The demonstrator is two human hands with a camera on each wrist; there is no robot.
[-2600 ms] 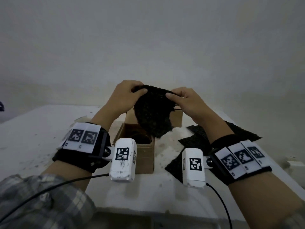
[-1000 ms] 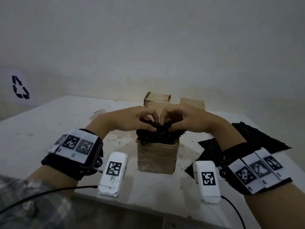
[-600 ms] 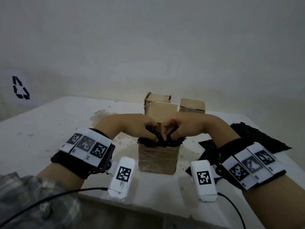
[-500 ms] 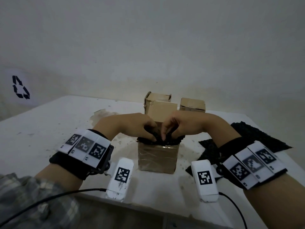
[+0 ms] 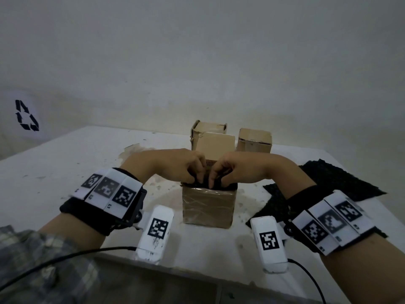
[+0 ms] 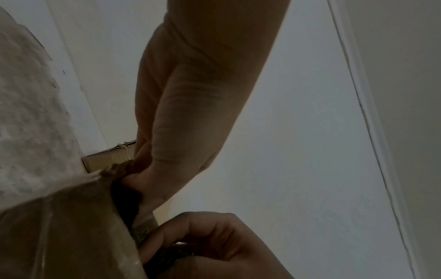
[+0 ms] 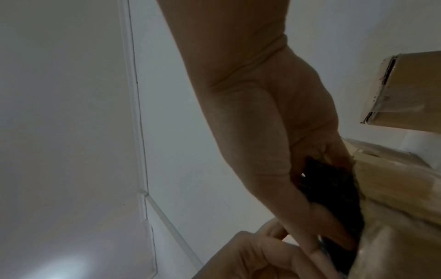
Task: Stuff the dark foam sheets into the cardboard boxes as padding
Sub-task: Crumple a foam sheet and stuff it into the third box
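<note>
Head view: a foam sheet (image 5: 219, 184) is being pressed into the front box (image 5: 208, 206) on the worktop (image 5: 65, 163) by the left hand (image 5: 175, 166) and right hand (image 5: 238, 170), fingers curled on it. Spare sheets (image 5: 328, 183) and rear boxes (image 5: 254, 140) are judged pending.

Left wrist view: foam (image 6: 126, 200) is being gripped at the rim.

Right wrist view: foam (image 7: 334, 188) is being tucked, nearly seated.

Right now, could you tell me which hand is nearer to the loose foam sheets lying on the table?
Right. The right hand works at the front box, directly beside the loose foam sheets; the left hand is on the box's far side.
</note>
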